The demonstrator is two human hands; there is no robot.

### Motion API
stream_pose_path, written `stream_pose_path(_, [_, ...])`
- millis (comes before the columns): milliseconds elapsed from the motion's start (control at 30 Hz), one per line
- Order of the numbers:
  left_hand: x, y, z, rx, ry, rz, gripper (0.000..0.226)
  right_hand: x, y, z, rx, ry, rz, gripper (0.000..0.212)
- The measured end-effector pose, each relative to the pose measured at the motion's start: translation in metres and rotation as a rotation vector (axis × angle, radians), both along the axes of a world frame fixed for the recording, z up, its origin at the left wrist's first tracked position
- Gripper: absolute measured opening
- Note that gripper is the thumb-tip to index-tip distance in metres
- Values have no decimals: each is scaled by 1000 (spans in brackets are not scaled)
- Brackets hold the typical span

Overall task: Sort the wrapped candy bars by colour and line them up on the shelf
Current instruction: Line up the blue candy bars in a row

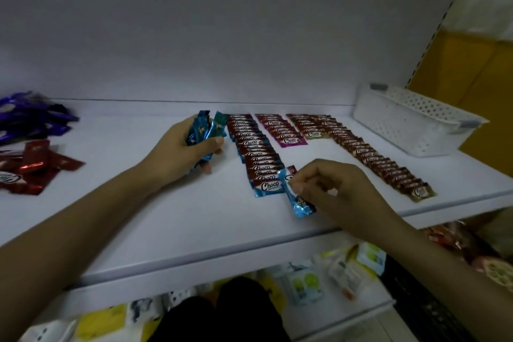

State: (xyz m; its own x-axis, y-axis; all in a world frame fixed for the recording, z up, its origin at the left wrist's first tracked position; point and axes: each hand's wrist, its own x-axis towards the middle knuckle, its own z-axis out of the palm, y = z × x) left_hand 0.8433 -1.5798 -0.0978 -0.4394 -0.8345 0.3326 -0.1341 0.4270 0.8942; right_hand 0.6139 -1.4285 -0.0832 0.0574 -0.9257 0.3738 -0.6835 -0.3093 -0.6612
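A shiny, crinkled blue-foil bar [298, 207] is pinched in the right hand's [338, 189] fingertips, just beside the front end of the blue row [255, 153], near the shelf's [138, 216] front edge. The left hand [172, 155] grips a blue bunch [204, 130].

Single head view, looking forward and down, close over white shelf [155, 219] at arm's reach

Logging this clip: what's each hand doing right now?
Left hand: grips a bunch of blue candy bars.
Right hand: pinches one blue candy bar.
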Motion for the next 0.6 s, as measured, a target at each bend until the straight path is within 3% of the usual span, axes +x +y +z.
stream_pose_path(67, [1, -1, -2, -11, -15, 5, 12, -3, -7, 2, 101, -7, -18, 15])
stream_pose_path(133, [1, -2, -2, -18, -17, 3, 12, -7, -15, 6, 145, 24, -31, 15])
stream_pose_path(367, [-1, -3, -3, -25, -18, 0, 11, 3, -30, 8, 50, 405, -16, 7])
stream_pose_path(600, [-2, -3, -3, -1, 7, -14, 10, 4, -36, 1, -7, 437, -78, 9])
